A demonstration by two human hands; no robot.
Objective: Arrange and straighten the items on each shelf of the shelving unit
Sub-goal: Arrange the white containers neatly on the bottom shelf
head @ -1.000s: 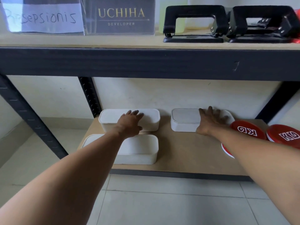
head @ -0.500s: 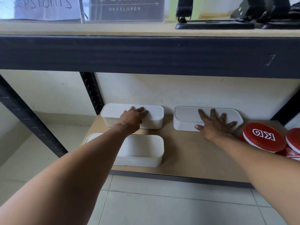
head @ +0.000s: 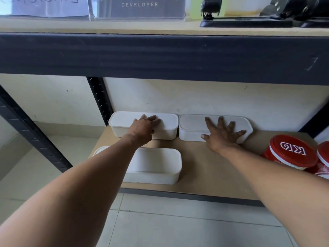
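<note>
1. While my left hand (head: 144,128) presses flat-fingered on the left white box (head: 124,123), its long axis runs along the wall.
2. My right hand (head: 222,135), fingers spread, rests on the right white box (head: 192,122), end-to-end beside it.
3. Nearer my left arm, the front box (head: 156,164) sits unaligned, likely next.

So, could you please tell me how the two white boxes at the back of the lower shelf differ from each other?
The back left box has a plain bright white lid; the back right box has a greyer lid with a raised rim. The left hand rests on the back left box with fingers together, while the right hand lies spread flat on the back right box. Both are rounded rectangular boxes, side by side against the wall.
</note>
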